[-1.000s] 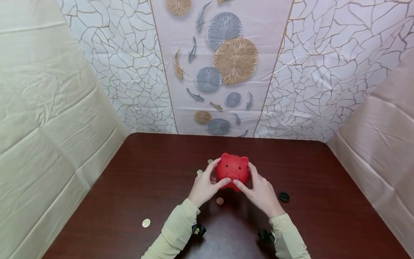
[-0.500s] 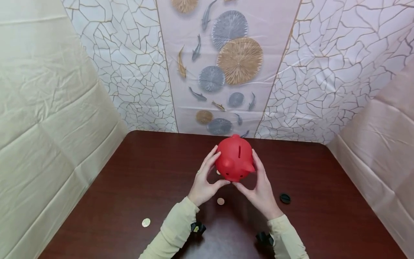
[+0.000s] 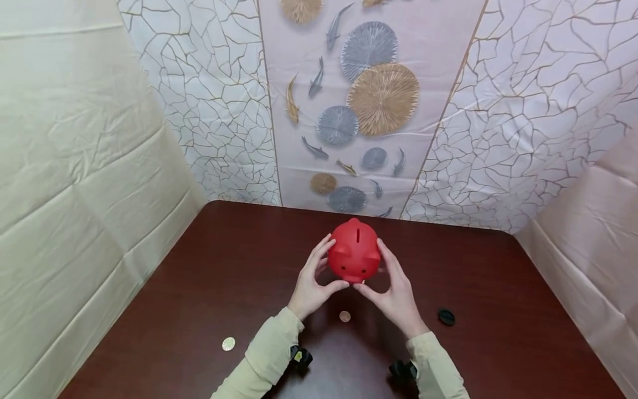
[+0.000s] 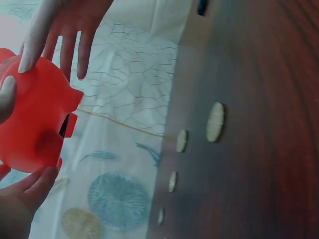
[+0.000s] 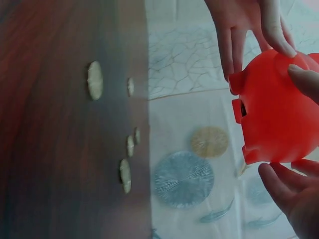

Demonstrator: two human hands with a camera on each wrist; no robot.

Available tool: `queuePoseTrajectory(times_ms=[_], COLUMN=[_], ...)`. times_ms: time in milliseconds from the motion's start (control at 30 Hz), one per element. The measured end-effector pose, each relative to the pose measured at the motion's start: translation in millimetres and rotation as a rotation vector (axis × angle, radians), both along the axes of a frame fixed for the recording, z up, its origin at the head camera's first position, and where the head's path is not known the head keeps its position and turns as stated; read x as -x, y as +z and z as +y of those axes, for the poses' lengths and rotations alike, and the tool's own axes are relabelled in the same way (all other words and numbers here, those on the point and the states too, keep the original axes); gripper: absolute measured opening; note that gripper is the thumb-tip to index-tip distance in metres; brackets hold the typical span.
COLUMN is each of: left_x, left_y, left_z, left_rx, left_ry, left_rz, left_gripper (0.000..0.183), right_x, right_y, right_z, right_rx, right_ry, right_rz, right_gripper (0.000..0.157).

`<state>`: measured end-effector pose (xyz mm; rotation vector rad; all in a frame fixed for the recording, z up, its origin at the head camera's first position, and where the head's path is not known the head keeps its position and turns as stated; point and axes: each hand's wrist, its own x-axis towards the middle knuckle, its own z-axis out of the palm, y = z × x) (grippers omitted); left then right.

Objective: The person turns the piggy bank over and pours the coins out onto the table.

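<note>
My left hand (image 3: 311, 282) and right hand (image 3: 396, 296) hold a red piggy bank (image 3: 354, 249) between them, with the fingers on its sides and both thumbs at its snout. It is raised over the table and tipped so that the coin slot on its back and its face show in the head view. In the left wrist view a dark hole (image 4: 65, 125) shows in its underside between the short feet. A copper-coloured coin (image 3: 345, 316) lies on the table just below the hands.
On the dark wooden table (image 3: 498, 277), a pale gold coin (image 3: 228, 344) lies at the left and a round black plug (image 3: 446, 317) at the right. In the right wrist view several coins are scattered, one coin (image 5: 95, 80) nearest. A patterned cloth (image 3: 239, 111) hangs behind.
The piggy bank has tipped from facing me to showing its slotted back. It rose toward me at first, then went slightly lower and farther away. Both hands kept hold of it.
</note>
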<state>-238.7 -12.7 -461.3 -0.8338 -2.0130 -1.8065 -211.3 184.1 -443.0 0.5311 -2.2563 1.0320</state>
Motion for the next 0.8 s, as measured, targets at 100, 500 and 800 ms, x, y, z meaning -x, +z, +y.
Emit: queuePoseTrajectory(times_ms=[100, 500, 800], left_x=[-2.8, -1.9, -11.1], left_y=[9.2, -14.1, 25.9], left_z=[-3, -5, -8], left_rx=[-0.019, 0.072, 0.034], left_ry=[-0.001, 0.007, -0.037], left_rz=[0.016, -0.2, -0.04], left_gripper=[0.083, 0.081, 0.083], right_x=[-2.3, -6.3, -13.2], right_y=[9.9, -13.2, 17.7], right_z=[-5, -11, -17], right_rx=[0.028, 0.067, 0.106], right_ry=[0.021, -0.032, 0.028], right_rz=[0.04, -0.256, -0.105], right_gripper=[0.102, 0.096, 0.105])
